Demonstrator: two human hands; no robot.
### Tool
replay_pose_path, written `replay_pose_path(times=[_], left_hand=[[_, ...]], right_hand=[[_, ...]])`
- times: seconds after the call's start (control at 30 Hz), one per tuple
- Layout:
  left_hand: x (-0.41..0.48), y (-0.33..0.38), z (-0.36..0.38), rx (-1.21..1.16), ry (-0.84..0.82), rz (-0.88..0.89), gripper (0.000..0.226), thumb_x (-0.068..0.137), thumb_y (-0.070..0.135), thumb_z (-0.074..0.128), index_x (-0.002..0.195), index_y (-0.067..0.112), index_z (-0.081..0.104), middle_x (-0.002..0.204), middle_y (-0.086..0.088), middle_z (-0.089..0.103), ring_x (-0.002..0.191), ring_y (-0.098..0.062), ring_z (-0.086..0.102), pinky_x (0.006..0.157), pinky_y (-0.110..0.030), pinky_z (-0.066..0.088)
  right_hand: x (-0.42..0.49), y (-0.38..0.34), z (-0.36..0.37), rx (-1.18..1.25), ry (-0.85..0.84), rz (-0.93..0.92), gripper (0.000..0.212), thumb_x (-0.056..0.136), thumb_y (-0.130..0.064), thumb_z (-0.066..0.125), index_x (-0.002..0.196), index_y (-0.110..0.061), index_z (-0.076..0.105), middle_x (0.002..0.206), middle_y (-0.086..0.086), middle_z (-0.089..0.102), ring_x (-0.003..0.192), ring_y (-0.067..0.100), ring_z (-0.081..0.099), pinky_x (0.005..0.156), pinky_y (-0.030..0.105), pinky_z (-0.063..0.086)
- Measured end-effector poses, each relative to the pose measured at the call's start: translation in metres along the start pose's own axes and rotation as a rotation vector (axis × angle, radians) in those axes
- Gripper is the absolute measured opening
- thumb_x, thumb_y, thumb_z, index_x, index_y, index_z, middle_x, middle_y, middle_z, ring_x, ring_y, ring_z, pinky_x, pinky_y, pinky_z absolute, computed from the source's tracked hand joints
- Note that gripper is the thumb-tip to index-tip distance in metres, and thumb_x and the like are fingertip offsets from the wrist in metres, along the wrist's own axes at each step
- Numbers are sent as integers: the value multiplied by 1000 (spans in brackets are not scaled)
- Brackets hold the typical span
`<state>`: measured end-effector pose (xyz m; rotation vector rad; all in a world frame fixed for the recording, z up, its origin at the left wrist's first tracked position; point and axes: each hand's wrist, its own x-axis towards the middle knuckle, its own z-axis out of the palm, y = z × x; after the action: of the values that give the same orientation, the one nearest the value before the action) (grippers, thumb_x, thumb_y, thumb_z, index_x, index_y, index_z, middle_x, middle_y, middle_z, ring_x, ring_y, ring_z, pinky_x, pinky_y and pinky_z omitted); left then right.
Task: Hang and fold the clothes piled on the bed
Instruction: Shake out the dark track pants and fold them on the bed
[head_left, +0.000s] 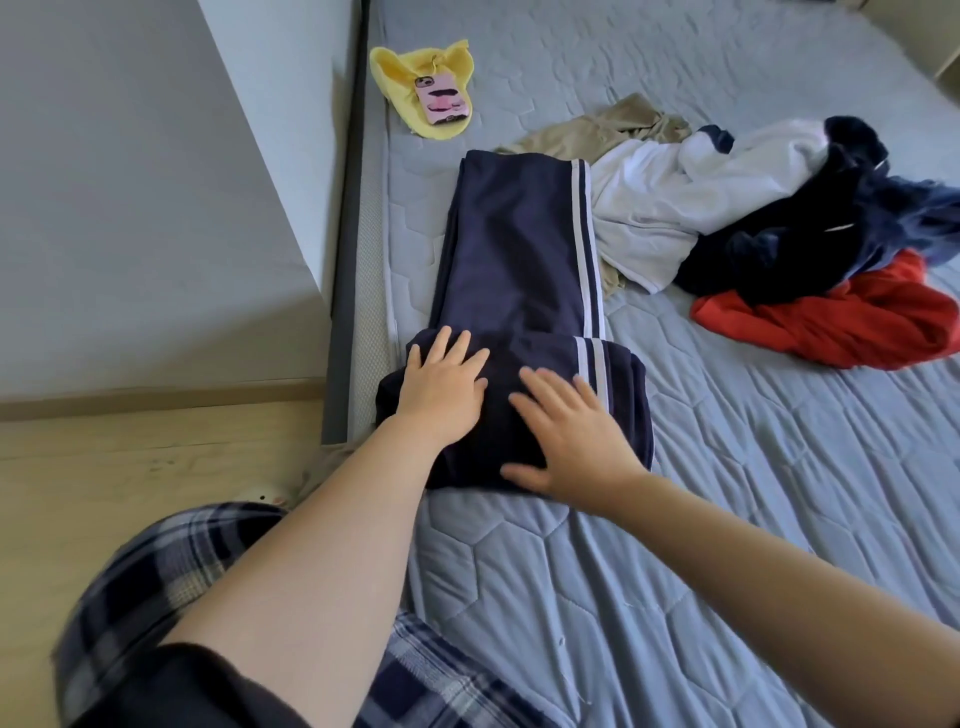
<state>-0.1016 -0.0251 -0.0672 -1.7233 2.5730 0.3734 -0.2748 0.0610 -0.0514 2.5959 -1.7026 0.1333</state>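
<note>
Navy track trousers with white side stripes lie lengthwise on the blue-grey quilted bed, their near end folded over into a thick band. My left hand presses flat on the left of that fold with straight fingers. My right hand lies flat on the fold's right part, fingers spread. To the right sits a pile of clothes: a white garment, a beige one, dark navy pieces and a red one.
A yellow cloth with a pink-cased phone on it lies at the bed's far left edge. A grey wall and the bed frame border the left side. Wooden floor lies below left, beside my plaid-clad leg.
</note>
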Motion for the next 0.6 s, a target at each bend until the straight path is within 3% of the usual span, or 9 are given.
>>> replay_pose_path(times=[0.07, 0.17, 0.27, 0.33, 0.4, 0.5, 0.6], left_hand=[[-5, 0, -2, -35, 5, 22, 47, 102, 30, 31, 148, 24, 28, 160, 0, 12, 147, -22, -4, 116, -50, 5], [-13, -3, -4, -119, 9, 44, 44, 102, 24, 35, 146, 23, 35, 159, 1, 16, 147, -21, -2, 117, -48, 5], [-22, -7, -8, -220, -59, 47, 42, 101, 21, 37, 143, 24, 41, 158, 2, 19, 147, -19, 1, 118, -45, 6], [-27, -10, -13, -329, -114, 21, 40, 101, 22, 40, 141, 24, 45, 157, 4, 25, 147, -17, 5, 118, -39, 9], [-34, -11, -22, -433, -161, 6, 36, 100, 26, 44, 136, 24, 51, 151, 6, 36, 146, -14, 15, 114, -30, 15], [-45, -8, -45, -595, -174, -10, 27, 98, 31, 49, 115, 25, 68, 125, 8, 63, 127, -10, 47, 103, -22, 33], [-52, -12, -64, -710, -253, -31, 32, 97, 41, 47, 101, 23, 72, 103, 6, 69, 103, -9, 60, 98, -24, 40]], right_hand=[[-11, -8, 6, -143, -193, -16, 101, 72, -63, 64, 148, -9, 28, 155, 13, 25, 143, 30, 24, 113, 53, 21], [-9, -12, 11, -223, -315, 42, 102, 79, -48, 67, 152, -9, 6, 158, 16, 8, 145, 31, 11, 115, 50, 14], [0, -19, 7, -224, -285, 14, 73, 80, -20, 64, 141, -6, 27, 139, 16, 38, 124, 32, 39, 103, 38, 32], [8, -19, -5, -101, -265, 15, 45, 76, -11, 59, 118, -10, 43, 112, 8, 54, 100, 27, 51, 78, 32, 41], [16, -13, -28, 50, -356, 50, 28, 73, -12, 57, 100, -16, 48, 93, 2, 58, 88, 27, 57, 62, 32, 38], [25, 6, -63, 290, -507, 76, 20, 65, -14, 57, 85, -19, 58, 76, -2, 60, 75, 21, 58, 61, 33, 44], [27, 24, -92, 573, -663, 159, 21, 49, -16, 55, 69, -14, 60, 60, -2, 56, 59, 14, 54, 55, 31, 42]])
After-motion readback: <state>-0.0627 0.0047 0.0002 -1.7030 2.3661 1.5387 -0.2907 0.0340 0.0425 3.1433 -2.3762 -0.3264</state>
